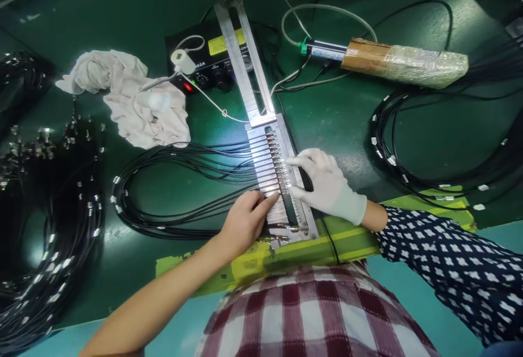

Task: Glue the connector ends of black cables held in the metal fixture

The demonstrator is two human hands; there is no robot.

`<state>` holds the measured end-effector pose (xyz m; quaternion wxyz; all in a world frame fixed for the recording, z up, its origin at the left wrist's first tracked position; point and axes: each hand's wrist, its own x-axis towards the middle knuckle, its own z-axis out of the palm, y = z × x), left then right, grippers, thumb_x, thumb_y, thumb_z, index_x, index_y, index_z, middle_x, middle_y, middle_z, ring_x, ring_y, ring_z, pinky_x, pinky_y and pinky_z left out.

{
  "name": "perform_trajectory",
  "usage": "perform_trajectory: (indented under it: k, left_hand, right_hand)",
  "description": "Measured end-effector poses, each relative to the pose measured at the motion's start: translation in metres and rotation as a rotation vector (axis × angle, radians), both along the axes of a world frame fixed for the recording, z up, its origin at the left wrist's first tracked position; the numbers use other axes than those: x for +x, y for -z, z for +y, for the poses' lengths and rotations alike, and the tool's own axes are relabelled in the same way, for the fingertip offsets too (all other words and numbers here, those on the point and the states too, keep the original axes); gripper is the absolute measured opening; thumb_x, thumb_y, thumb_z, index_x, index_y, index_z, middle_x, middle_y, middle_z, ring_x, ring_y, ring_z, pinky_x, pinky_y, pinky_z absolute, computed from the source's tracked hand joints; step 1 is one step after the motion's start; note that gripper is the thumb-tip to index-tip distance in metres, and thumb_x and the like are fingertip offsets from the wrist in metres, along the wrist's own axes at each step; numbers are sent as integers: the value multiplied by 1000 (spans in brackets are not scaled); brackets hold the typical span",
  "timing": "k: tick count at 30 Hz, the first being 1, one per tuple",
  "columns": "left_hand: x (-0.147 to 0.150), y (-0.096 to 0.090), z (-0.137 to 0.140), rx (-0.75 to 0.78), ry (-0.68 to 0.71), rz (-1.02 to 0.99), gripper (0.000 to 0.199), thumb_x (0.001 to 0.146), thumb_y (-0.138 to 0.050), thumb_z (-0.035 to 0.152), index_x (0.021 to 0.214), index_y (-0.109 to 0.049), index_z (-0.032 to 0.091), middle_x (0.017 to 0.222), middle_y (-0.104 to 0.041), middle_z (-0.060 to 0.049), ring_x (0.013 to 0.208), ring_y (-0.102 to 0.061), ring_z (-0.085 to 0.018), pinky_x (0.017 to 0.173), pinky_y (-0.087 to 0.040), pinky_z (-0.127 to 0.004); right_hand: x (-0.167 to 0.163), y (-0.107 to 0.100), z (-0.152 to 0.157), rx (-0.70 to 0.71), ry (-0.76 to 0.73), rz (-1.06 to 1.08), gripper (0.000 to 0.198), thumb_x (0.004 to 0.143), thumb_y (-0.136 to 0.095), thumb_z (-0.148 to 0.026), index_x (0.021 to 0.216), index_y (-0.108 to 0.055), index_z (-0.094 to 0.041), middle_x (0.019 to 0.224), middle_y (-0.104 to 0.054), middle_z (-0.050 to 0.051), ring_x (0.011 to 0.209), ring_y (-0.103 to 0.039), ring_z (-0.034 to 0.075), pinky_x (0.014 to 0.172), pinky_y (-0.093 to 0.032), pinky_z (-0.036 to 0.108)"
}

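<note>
A metal slotted fixture (262, 155) lies on the green bench, with several thin black cables (196, 152) laid side by side in its grooves. Their stripped connector ends (276, 155) line up along its slot. My bare left hand (245, 215) is closed at the lower grooves, fingertips pinching a black cable close to its end. On the other side of the slot, my white-gloved right hand (327, 185) has thumb and forefinger apart, their tips touching the fixture beside the connector ends. A few cable ends (286, 231) lie across the fixture's near end.
Beyond the fixture, a hinged metal frame (247, 62) leans over a black control box (204, 68) with a red light. A crumpled white cloth (147, 109) lies left. A wrapped dispensing syringe (327, 50) rests at back right. Cable bundles (61, 270) flank both sides.
</note>
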<state>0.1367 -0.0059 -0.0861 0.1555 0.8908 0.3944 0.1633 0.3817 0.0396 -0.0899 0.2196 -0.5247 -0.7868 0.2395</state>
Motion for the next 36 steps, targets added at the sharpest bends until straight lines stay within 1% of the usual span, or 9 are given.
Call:
perform_trajectory:
  k: [6, 12, 14, 16, 18, 20, 23, 28, 36]
  left_hand:
    - [-9, -21, -20, -326, -86, -69, 6, 97, -52, 21, 98, -57, 18, 88, -61, -5, 84, -54, -17, 74, -47, -30]
    - [-14, -25, -25, -473, -131, -145, 12, 98, -50, 19, 95, -62, 19, 89, -62, -4, 85, -57, -16, 74, -48, -27]
    - [-13, -23, -21, -440, -178, -215, 10, 96, -53, 18, 94, -63, 19, 91, -63, -4, 87, -59, -14, 75, -49, -26]
    - [-9, -19, -16, -302, -201, -235, 9, 95, -54, 16, 97, -62, 19, 94, -63, -4, 89, -59, -15, 78, -50, -26]
    - [-4, -13, -11, -121, -172, -190, 11, 95, -54, 14, 102, -61, 18, 96, -62, -6, 90, -58, -16, 80, -50, -28]
    - [0, -6, -7, -17, -119, -135, 15, 95, -52, 13, 108, -60, 17, 96, -62, -7, 90, -56, -17, 79, -50, -30]
    - [3, 0, -2, -6, -44, -100, 22, 97, -48, 12, 114, -59, 17, 96, -62, -8, 89, -56, -17, 77, -51, -29]
    - [-1, -5, 6, -15, 32, -98, 29, 97, -45, 11, 122, -59, 18, 97, -61, -8, 87, -56, -16, 75, -52, -28]
    - [-9, -5, 10, 34, 157, -65, 42, 97, -41, 8, 137, -50, 17, 103, -60, -12, 90, -55, -19, 79, -51, -34]
  right_hand:
    - [8, -2, -6, -39, -66, 97, 43, 84, -64, -25, 126, -56, -26, 128, -55, 10, 120, -51, 31, 103, -40, 51]
    - [8, -1, -4, -43, -31, 129, 34, 87, -61, -27, 121, -58, -25, 124, -57, 9, 117, -53, 31, 101, -42, 51]
    - [7, -2, -4, -51, -36, 131, 33, 88, -61, -28, 121, -58, -25, 125, -57, 9, 117, -53, 31, 101, -42, 51]
    - [7, -4, -4, -59, -36, 128, 33, 88, -60, -26, 121, -58, -25, 124, -57, 9, 117, -53, 31, 102, -42, 51]
    - [7, -5, -4, -66, -34, 122, 34, 87, -61, -25, 121, -59, -25, 124, -58, 9, 118, -52, 31, 102, -42, 51]
    - [7, -4, -4, -68, -29, 115, 34, 87, -61, -23, 121, -60, -25, 125, -58, 8, 118, -53, 30, 102, -41, 50]
    - [7, -4, -4, -62, -34, 109, 35, 87, -62, -23, 121, -60, -26, 126, -58, 7, 118, -53, 29, 101, -41, 48]
    - [8, -4, -3, -58, -45, 108, 34, 87, -62, -21, 121, -59, -27, 125, -58, 7, 119, -53, 29, 99, -40, 47]
    - [8, -3, -1, -54, -45, 124, 31, 87, -62, -21, 118, -60, -28, 123, -59, 6, 117, -54, 28, 97, -41, 46]
